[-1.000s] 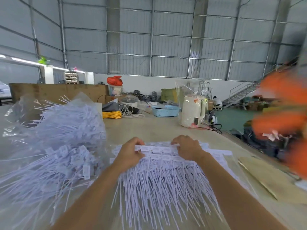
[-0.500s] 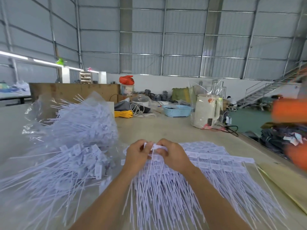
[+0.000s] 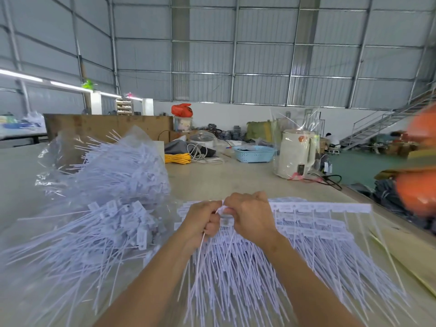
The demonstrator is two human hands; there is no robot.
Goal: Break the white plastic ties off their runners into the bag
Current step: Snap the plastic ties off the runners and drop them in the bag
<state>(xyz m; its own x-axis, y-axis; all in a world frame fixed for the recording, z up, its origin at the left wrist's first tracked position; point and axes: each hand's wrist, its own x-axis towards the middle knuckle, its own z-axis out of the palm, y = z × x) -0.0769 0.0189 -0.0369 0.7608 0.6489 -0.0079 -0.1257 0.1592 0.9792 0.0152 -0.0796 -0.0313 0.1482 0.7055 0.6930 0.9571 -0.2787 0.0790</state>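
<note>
A fan of white plastic ties on their runners (image 3: 313,223) lies on the table in front of me. My left hand (image 3: 200,223) and my right hand (image 3: 250,215) are pressed together over its left end. Both are curled round one bunch of ties (image 3: 223,212), whose thin tails hang down between my wrists. To the left a clear plastic bag (image 3: 113,171) bulges with loose white ties, and more loose ties (image 3: 94,234) spill out of its mouth towards me.
The table (image 3: 224,180) carries a cream kettle in plastic wrap (image 3: 296,154), a blue basket (image 3: 253,153), a yellow cable coil (image 3: 177,158) and a black cord at the right edge. A cardboard sheet (image 3: 412,251) lies at right. An orange blurred shape (image 3: 420,190) looms there.
My hands have closed in from the two ends of a runner to meet in the middle, bunching its ties. The view has swung left and tilted slightly.
</note>
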